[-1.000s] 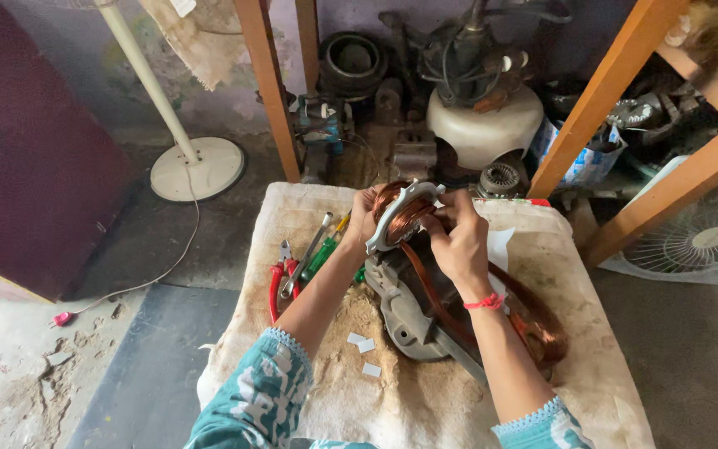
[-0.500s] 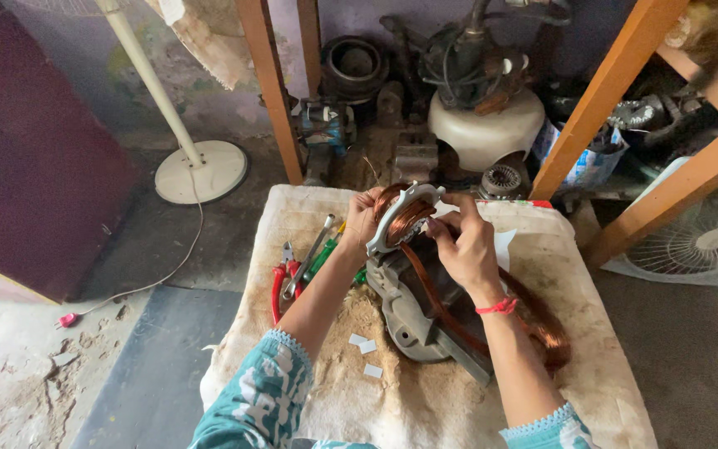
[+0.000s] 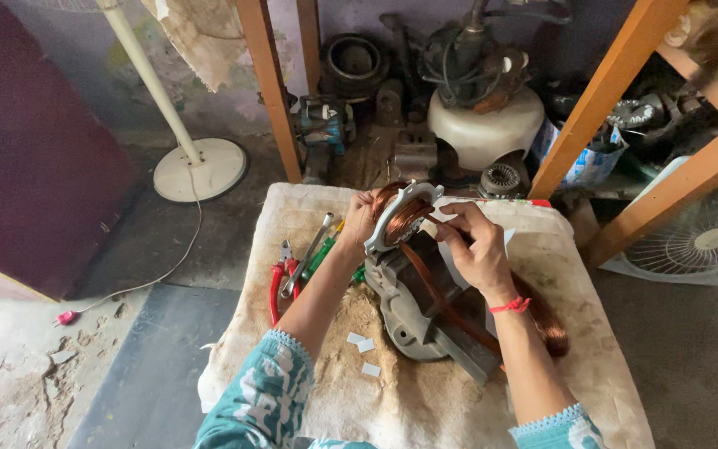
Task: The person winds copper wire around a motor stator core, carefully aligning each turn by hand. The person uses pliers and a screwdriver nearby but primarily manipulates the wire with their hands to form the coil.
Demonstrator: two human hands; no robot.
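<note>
Pliers [image 3: 280, 274] and spanner [image 3: 309, 254] lie untouched at 9 o'clock. My left hand [image 3: 361, 218] clasps the stator [image 3: 413, 287] at table centre; my right hand [image 3: 479, 249] pinches copper wire [image 3: 425, 283] at its slots. Coil [image 3: 546, 320] at 4 o'clock remains loose: winding partway, I judge.

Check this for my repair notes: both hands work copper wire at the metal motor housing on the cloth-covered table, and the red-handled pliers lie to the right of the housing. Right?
Not quite. The head view shows the red-handled pliers to the left of the motor housing, beside the left hand. The right hand, copper wire and cloth-covered table are as you said.
</note>
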